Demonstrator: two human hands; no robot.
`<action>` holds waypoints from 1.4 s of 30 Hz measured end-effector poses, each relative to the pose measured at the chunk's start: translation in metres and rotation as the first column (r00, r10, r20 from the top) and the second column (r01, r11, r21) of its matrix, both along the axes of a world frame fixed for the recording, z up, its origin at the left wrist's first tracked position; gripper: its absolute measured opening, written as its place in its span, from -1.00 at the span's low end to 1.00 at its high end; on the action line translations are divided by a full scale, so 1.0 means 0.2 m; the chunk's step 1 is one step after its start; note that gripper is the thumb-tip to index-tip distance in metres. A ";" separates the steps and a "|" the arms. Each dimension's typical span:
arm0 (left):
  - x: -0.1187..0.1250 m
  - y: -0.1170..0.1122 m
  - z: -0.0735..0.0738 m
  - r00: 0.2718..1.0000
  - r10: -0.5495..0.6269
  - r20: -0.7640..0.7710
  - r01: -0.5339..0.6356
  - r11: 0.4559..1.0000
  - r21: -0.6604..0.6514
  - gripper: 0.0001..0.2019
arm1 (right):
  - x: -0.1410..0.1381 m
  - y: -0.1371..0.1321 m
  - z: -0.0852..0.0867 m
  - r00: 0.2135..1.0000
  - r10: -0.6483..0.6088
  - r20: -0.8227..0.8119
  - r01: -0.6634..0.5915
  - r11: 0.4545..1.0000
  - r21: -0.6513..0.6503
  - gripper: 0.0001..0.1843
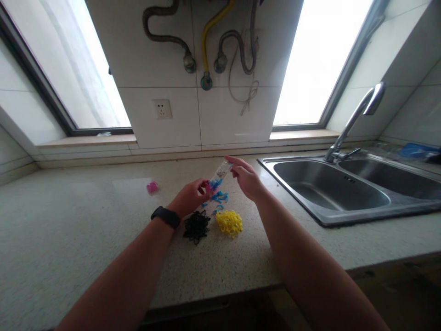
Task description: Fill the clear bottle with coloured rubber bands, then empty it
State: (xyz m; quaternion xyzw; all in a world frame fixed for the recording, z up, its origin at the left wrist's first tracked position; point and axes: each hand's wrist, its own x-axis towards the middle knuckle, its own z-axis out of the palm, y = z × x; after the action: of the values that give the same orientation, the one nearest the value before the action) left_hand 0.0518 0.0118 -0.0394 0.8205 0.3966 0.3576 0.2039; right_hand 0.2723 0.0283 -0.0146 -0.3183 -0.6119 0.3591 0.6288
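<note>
Left hand point(189, 198) pinches the lower end of a clear packet point(222, 171), and my right hand point(246, 180) grasps its upper end, so it slants between them just above the counter point(103, 220). My own fingers cover both ends, so I cannot see how either is closed; the print on its side is too small to read. Blue bits show through its lower part, and a pink patch sits at my left fingertips, though I can't tell whether it is inside or part of the packet. Under it lie loose blue links point(220, 197), some hidden by my left hand. Nearer me are a black pile point(196, 226), so dark that its pieces run together, and beside it a yellow pile point(229, 223). A pink lump point(152, 186) lies well to the left, its shape blurred. My black band point(166, 218) circles the left wrist, and both forearms are cut off at the bottom. To the right, the sink point(330, 184) runs out of view; past it, a blue thing point(418, 150) is hard to make out. On the wall, the hoses point(210, 30) are cut off above.
</note>
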 end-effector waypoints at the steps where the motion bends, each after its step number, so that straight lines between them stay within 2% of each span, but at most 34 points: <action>1: 0.00 0.00 0.00 1.000 0.003 0.005 -0.003 1.000 0.001 -0.59 | 0.00 0.00 0.00 1.000 -0.017 -0.004 0.017 1.000 -0.002 -0.62; 4: 0.00 0.00 0.01 1.000 0.023 0.015 -0.023 1.000 0.011 -0.61 | 0.00 0.01 0.01 0.994 -0.110 0.017 0.110 0.994 -0.022 -0.75; 7: -0.01 0.01 0.01 0.998 0.057 0.024 -0.058 0.997 0.042 -0.64 | 0.00 0.01 -0.01 0.980 -0.142 0.141 0.148 0.988 -0.033 -0.77; 11: -0.02 0.03 0.01 0.991 0.118 0.062 -0.123 0.989 0.078 -0.64 | 0.00 -0.01 -0.04 0.916 0.043 0.399 -0.014 0.997 -0.075 -0.75; 15: -0.02 0.03 0.01 0.984 0.137 0.114 -0.146 0.987 0.072 -0.66 | -0.02 -0.04 -0.07 0.731 0.275 0.625 -0.175 0.960 -0.218 -0.78; 17: -0.03 0.03 0.01 0.982 0.138 0.126 -0.148 0.987 0.070 -0.67 | -0.02 -0.04 -0.09 0.629 0.337 0.701 -0.219 0.942 -0.256 -0.80; 18: -0.03 0.03 0.01 0.982 0.135 0.130 -0.144 0.987 0.069 -0.67 | -0.02 -0.04 -0.09 0.603 0.336 0.724 -0.219 0.942 -0.255 -0.81; 20: -0.02 0.03 0.02 0.982 0.124 0.142 -0.134 0.989 0.061 -0.66 | 0.00 -0.03 -0.10 0.609 0.258 0.750 -0.149 0.966 -0.211 -0.80; 22: -0.02 0.03 0.02 0.981 0.119 0.152 -0.129 0.990 0.055 -0.65 | 0.02 -0.01 -0.09 0.630 0.090 0.771 0.000 0.993 -0.117 -0.80; 24: -0.02 0.03 0.01 0.980 0.127 0.155 -0.137 0.989 0.058 -0.65 | 0.05 0.00 -0.09 0.612 -0.038 0.790 0.113 0.993 -0.039 -0.80; 25: -0.02 0.03 0.01 0.979 0.132 0.155 -0.143 0.988 0.061 -0.65 | 0.05 0.00 -0.09 0.594 -0.054 0.803 0.128 0.991 -0.029 -0.80; 26: -0.02 0.03 0.01 0.979 0.133 0.154 -0.144 0.988 0.062 -0.65 | 0.05 0.00 -0.09 0.576 -0.033 0.817 0.111 0.993 -0.038 -0.80; 28: -0.03 0.03 0.01 0.980 0.128 0.152 -0.139 0.988 0.062 -0.66 | 0.03 -0.02 -0.08 0.536 0.084 0.840 0.003 0.995 -0.101 -0.79; 30: -0.03 0.03 0.02 0.982 0.120 0.149 -0.131 0.989 0.064 -0.66 | 0.00 -0.04 -0.08 0.483 0.217 0.848 -0.131 0.976 -0.175 -0.80; 32: -0.03 0.03 0.02 0.982 0.120 0.146 -0.131 0.989 0.066 -0.66 | -0.03 -0.06 -0.07 0.429 0.299 0.852 -0.204 0.951 -0.231 -0.80; 37: -0.03 0.04 0.00 0.979 0.127 0.161 -0.136 0.990 0.045 -0.65 | -0.09 -0.09 -0.06 0.322 0.323 0.890 -0.206 0.941 -0.267 -0.80; 42: -0.02 0.05 -0.01 0.976 0.123 0.179 -0.131 0.991 0.036 -0.64 | -0.11 -0.10 -0.06 0.296 0.308 0.904 -0.213 0.944 -0.252 -0.85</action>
State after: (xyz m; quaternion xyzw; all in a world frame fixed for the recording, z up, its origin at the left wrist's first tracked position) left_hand 0.0475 0.0209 -0.0407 0.7632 0.4200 0.4504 0.1955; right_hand 0.2497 0.0080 -0.0264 -0.3877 -0.8874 0.2344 0.0847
